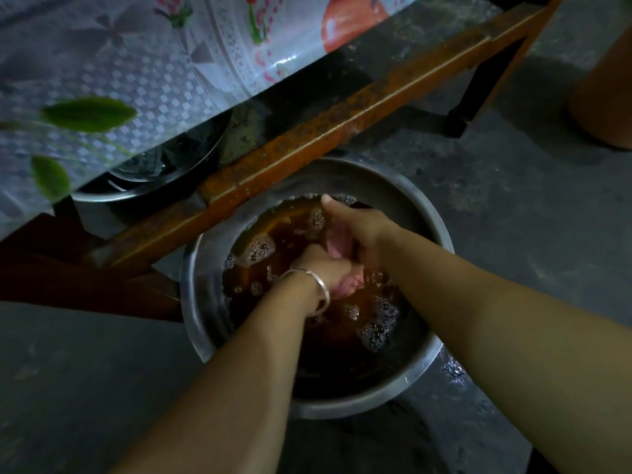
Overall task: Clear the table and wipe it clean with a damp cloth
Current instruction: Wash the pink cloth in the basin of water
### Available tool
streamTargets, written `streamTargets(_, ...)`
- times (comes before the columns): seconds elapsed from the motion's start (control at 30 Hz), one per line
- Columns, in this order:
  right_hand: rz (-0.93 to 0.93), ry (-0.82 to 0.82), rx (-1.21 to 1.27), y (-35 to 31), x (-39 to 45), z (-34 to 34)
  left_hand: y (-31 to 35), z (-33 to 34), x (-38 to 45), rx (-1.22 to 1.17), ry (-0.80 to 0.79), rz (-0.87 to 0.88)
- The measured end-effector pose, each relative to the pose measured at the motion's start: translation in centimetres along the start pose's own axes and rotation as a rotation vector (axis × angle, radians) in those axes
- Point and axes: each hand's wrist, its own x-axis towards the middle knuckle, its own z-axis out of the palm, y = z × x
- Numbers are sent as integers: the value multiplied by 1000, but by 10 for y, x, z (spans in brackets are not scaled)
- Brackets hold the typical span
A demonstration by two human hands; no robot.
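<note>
While we're crouched over the metal basin [424, 381], both forearms reach down and forward into it, wrists bent so the hands meet over the water. Our left hand [319, 265] is curled tight around the lower end of the pink cloth [345, 283], knuckles up, and a thin silver bangle [319, 285] sits on that wrist. Our right hand [355, 227] wraps the upper end of the same cloth, thumb sticking out toward the far rim of the basin. So both sets of fingers are closed on the cloth, which is bunched into a twisted roll between the two fists, just above the water.

Right under the fingers is dark brownish water [342, 340] with patches of soap bubbles [378, 328] near our right wrist and another foamy clump just past the left knuckles. Can't tell how deep it is.

Beyond the fingertips, the basin's far rim tucks under a rusty orange crossbar [307, 138] of the table frame. Above that hangs a shiny plastic tablecloth [136, 63] with a lacy print, green leaves and a red fruit picture. Off to the left of our left hand, under the table edge, we can see part of a second steel bowl [143, 179]. Everything sits on a rough grey concrete floor [496, 200], with a wet splash beside the basin near our right forearm, and an orange-brown container [605, 97] well off to the far right. Lighting's pretty dim.
</note>
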Motion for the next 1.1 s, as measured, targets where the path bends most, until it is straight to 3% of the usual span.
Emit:
streamTargets(0.1, 76, -203, -107, 11, 1, -14, -2, -18, -10, -485, -165, -78)
streamTargets(0.2, 135, -284, 32, 21, 4, -13, 1, -19, -20, -692, -268, -72)
streamTargets(0.27, 109, -219, 76, 21, 4, -5, 1, -19, -21, -666, -285, -81)
streamTargets(0.43, -48, -158, 270, 6, 3, 2, -14, -21, -22, -335, -395, -188)
streamTargets(0.57, -85, -72, 178, 6, 3, -11, -18, -18, -22, -458, -349, -182)
streamTargets(0.6, -60, -91, 137, 10, 5, -16, -16, -20, -20, -562, -347, -182)
streamTargets(0.73, 47, -435, 116, 28, 1, -13, -5, -24, -22, -826, -366, -150)
streamTargets(0.87, -39, -473, 345, 23, 0, -4, -6, -19, -30, -784, -473, -197)
streamTargets(0.97, -72, -554, 334, 15, -3, -5, -11, -20, -32, -730, -523, -172)
streamTargets(1.1, -40, -289, 154, 2, -3, -1, -3, -18, -32, -554, -487, -115)
